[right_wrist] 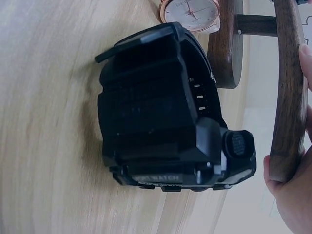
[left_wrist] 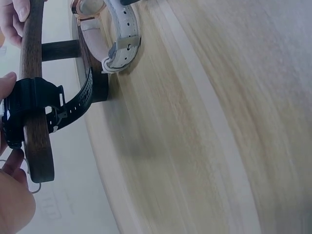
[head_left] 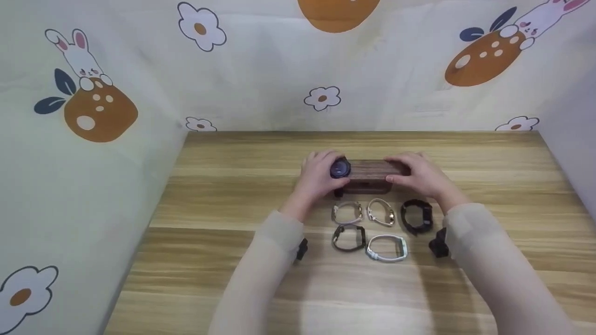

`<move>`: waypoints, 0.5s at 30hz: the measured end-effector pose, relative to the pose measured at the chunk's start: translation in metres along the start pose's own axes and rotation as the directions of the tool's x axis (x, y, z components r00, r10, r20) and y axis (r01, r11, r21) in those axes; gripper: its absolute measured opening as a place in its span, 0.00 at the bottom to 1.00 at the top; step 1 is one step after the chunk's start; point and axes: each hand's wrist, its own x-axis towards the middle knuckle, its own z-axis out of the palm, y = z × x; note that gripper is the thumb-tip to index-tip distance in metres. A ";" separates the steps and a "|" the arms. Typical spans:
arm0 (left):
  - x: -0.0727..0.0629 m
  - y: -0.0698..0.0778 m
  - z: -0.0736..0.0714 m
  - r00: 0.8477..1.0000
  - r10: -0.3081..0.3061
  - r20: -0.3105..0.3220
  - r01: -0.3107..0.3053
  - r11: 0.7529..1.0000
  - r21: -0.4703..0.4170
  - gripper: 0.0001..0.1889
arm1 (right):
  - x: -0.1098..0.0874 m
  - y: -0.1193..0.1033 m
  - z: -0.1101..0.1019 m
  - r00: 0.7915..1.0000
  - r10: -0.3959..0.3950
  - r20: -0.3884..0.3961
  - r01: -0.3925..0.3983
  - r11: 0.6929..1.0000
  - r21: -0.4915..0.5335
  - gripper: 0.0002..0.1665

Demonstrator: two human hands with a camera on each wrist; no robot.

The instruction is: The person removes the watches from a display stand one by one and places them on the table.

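A dark wooden watch stand [head_left: 370, 170] has a horizontal bar on a short post above an oblong base [head_left: 368, 188]. My left hand [head_left: 318, 176] holds a black round-faced watch [head_left: 341, 168] at the bar's left end. Seen from the left wrist, the black watch [left_wrist: 36, 95] is looped around the bar [left_wrist: 33, 58], its strap end hanging. My right hand [head_left: 421, 177] grips the bar's right end, thumb in front and fingers behind. The right wrist view shows the bar [right_wrist: 290, 97] against that hand's palm [right_wrist: 297, 200].
In front of the stand lie several watches: a bulky black watch [head_left: 427, 217], a slim black one [head_left: 362, 236], a pale blue one [head_left: 403, 247] and pale-strapped ones, including a rose-gold watch [right_wrist: 190, 13]. A patterned cloth wall [head_left: 260, 93] rises behind the wooden table [head_left: 223, 186].
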 end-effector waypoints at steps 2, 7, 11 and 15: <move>0.000 0.000 0.000 1.000 -0.005 0.000 0.005 1.000 -0.003 0.32 | 0.000 0.000 -0.001 1.000 -0.001 0.000 0.001 1.000 0.001 0.35; 0.001 -0.001 0.000 1.000 -0.003 0.006 0.003 1.000 -0.002 0.32 | -0.002 0.000 -0.001 1.000 0.003 0.007 -0.003 1.000 0.019 0.36; 0.002 0.000 0.000 1.000 -0.008 0.015 0.008 1.000 0.003 0.32 | -0.003 0.000 -0.001 1.000 0.007 0.009 -0.007 1.000 0.025 0.35; 0.001 0.000 0.000 0.999 -0.032 0.028 0.032 0.999 0.001 0.33 | -0.004 0.002 -0.001 1.000 -0.005 -0.003 0.005 1.000 0.016 0.35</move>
